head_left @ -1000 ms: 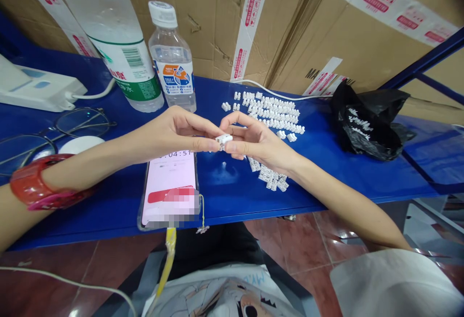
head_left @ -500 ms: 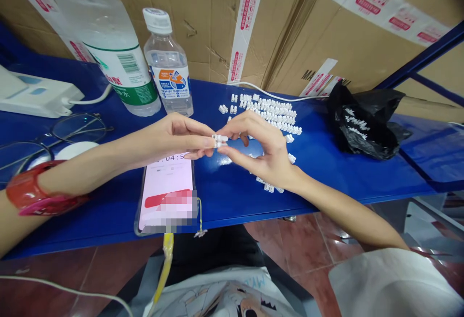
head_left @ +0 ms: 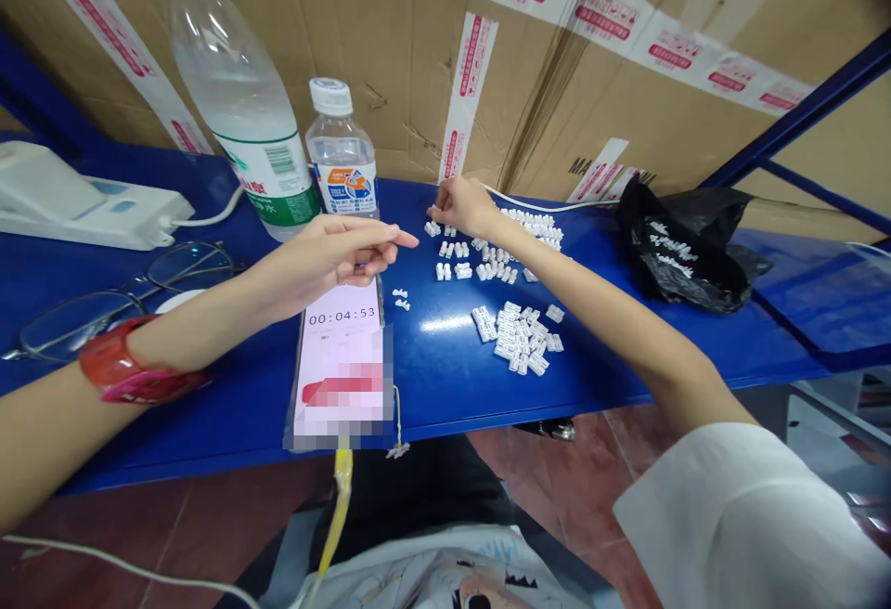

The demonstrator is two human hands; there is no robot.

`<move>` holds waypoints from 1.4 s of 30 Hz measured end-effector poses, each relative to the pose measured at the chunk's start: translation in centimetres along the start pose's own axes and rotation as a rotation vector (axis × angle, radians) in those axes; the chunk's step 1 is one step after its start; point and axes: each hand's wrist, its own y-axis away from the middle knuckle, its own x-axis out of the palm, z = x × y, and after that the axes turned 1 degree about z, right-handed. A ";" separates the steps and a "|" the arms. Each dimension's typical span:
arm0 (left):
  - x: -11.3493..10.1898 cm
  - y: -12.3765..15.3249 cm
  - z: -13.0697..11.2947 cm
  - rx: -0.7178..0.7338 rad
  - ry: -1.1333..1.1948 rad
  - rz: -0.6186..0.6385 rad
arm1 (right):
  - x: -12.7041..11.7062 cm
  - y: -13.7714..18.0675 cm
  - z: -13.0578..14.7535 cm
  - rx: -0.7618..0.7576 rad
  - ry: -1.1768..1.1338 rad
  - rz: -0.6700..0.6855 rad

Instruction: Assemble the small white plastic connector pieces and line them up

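Note:
My right hand point(head_left: 466, 206) reaches to the far left end of the rows of small white wire connectors point(head_left: 497, 269). Its thumb and fingers pinch a white wire connector, mostly covered by the fingertips. Over the top of the phone point(head_left: 339, 349), my left hand point(head_left: 355, 252) hovers with index finger and thumb stretched out and the other fingers loosely bent; I see nothing in it. Two tiny white parts point(head_left: 401, 299) lie just right of the phone. Closer to the front edge is a loose pile of white pieces point(head_left: 519, 338).
A large water bottle point(head_left: 261, 159) and a smaller bottle point(head_left: 344, 163) stand behind my left hand. Glasses point(head_left: 139, 298) and a power strip point(head_left: 104, 214) lie left. At right, a black plastic bag point(head_left: 696, 256) holds white pieces. Cardboard boxes point(head_left: 390, 52) line the back.
My hands were together around a white wire connector. Now they are apart: the right has moved away to the rows with it, and the left has let go. The view has also shifted.

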 end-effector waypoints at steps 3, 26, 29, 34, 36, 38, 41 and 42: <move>0.0 0.0 0.0 -0.011 0.019 0.008 | -0.3 -0.1 0.6 0.021 0.037 0.027; 0.3 -0.1 1.1 0.030 -0.076 0.100 | -5.1 14.4 4.3 -0.421 -0.308 0.013; 0.3 0.0 1.1 -0.069 0.049 0.205 | -4.8 13.5 5.8 -0.415 -0.427 -0.154; 0.4 0.4 0.6 -0.111 0.273 0.295 | -4.2 12.9 7.3 -0.387 -0.458 -0.237; 0.4 0.4 0.3 -0.145 0.308 0.247 | -3.9 13.0 7.1 -0.370 -0.486 -0.246; 0.4 0.3 0.0 -0.180 0.332 0.139 | -3.5 13.2 6.7 -0.355 -0.519 -0.188; 0.2 0.0 -0.2 -0.212 0.349 0.038 | -2.4 13.5 6.0 -0.383 -0.506 -0.049; 0.2 0.0 -0.3 -0.212 0.354 0.024 | -1.9 13.6 6.0 -0.401 -0.477 -0.015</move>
